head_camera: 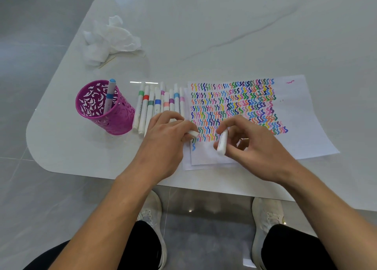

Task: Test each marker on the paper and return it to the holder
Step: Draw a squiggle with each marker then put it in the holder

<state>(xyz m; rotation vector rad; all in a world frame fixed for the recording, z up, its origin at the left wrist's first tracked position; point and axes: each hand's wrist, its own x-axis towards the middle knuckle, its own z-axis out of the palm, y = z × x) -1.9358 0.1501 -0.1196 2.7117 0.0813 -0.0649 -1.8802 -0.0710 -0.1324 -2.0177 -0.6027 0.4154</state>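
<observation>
A white sheet of paper [295, 114] lies on the table, covered with rows of coloured squiggles. My right hand [251, 145] holds a white marker [222, 142] over the paper's lower left part. My left hand [165, 141] grips a white cap [193, 134] beside the paper's left edge. A row of several white markers [157, 104] with coloured bands lies between the paper and the magenta cut-out holder [104, 110]. One blue-capped marker [109, 96] stands upright inside the holder.
Crumpled white tissue [110, 39] lies at the back left of the white marble table [224, 30]. The table's front edge runs just under my wrists. My shoes and grey floor tiles show below.
</observation>
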